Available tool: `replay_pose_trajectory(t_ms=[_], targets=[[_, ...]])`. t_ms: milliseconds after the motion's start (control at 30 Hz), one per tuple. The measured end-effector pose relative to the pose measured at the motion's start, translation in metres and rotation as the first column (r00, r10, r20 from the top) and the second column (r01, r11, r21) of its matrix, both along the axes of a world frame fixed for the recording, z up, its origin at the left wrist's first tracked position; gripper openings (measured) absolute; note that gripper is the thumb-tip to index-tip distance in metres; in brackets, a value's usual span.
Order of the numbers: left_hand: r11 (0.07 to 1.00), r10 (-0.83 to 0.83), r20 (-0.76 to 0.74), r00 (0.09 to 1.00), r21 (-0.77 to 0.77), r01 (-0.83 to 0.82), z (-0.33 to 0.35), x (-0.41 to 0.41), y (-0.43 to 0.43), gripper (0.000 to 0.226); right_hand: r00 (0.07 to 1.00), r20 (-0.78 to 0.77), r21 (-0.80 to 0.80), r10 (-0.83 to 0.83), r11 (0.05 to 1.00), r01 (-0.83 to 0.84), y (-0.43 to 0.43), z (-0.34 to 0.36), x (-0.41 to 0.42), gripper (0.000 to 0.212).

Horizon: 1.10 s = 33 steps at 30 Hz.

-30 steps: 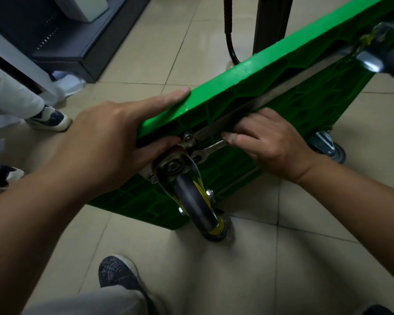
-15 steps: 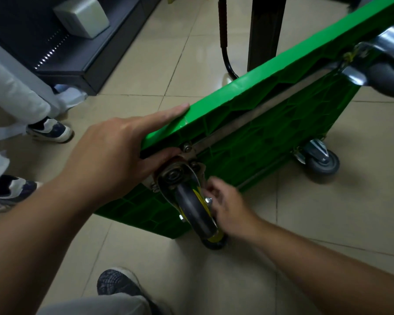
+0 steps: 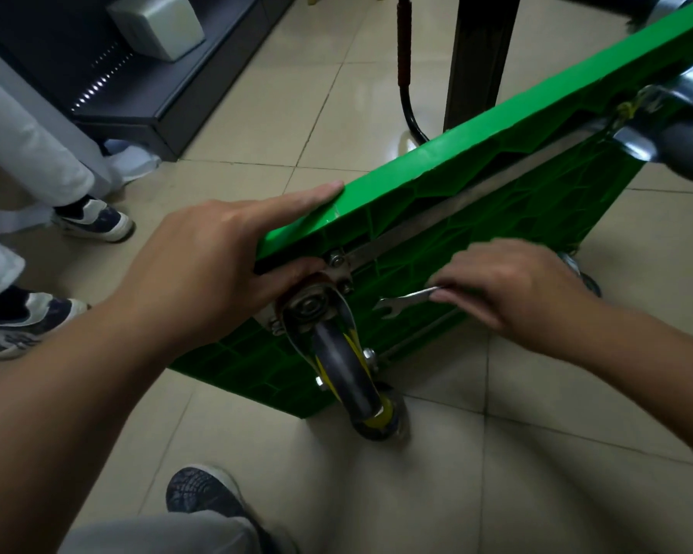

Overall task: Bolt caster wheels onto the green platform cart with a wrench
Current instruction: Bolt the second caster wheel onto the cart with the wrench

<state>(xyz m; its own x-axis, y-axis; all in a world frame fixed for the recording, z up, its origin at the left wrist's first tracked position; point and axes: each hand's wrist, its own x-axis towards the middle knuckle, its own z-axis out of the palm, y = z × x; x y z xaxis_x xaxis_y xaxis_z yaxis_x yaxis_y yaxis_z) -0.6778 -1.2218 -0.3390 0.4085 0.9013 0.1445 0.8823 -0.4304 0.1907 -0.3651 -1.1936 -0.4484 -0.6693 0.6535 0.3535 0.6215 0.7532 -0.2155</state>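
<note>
Green platform cart [image 3: 477, 217] tipped up on edge on the tiled floor [image 3: 497, 473], ribbed underside facing near. Left hand [image 3: 217, 265] grips its near-left corner, fingers along the top edge and thumb underneath. Caster wheel [image 3: 345, 369] hangs at that corner. Right hand [image 3: 509, 285] pinches a wrench [image 3: 407, 299]; its open end points left, just right of the caster's mounting plate and apart from it.

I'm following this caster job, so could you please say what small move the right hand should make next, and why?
Probably slide the wrench toward the caster until its open end seats on the bolt at the mounting plate. The right hand holds the wrench off any bolt, open end facing the caster, while the left hand grips the edge of the cart.
</note>
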Motion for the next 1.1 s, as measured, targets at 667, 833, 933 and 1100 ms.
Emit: replay_pose_trajectory(t_ms=[667,833,933,1100], targets=[[1.0,-0.01,-0.013,1.0,0.02,0.011,0.0,0.001,0.0,0.067,0.961,0.06,0.179,-0.27,0.95,0.256,-0.001,-0.007,-0.047,0.04],[1.0,-0.011,-0.015,1.0,0.013,0.011,0.0,0.0,0.001,0.064,0.889,-0.103,-0.491,-0.446,0.8,0.344,-0.035,-0.05,-0.08,0.044],[1.0,-0.008,-0.024,1.0,0.015,0.008,-0.001,0.0,0.002,0.064,0.789,-0.322,-0.901,-0.522,0.425,-0.087,-0.051,-0.075,-0.112,0.05],[1.0,-0.01,-0.016,1.0,0.014,0.011,-0.001,0.0,0.001,0.066,0.708,-0.444,-0.87,-0.548,0.451,-0.196,-0.063,-0.083,-0.109,0.051]])
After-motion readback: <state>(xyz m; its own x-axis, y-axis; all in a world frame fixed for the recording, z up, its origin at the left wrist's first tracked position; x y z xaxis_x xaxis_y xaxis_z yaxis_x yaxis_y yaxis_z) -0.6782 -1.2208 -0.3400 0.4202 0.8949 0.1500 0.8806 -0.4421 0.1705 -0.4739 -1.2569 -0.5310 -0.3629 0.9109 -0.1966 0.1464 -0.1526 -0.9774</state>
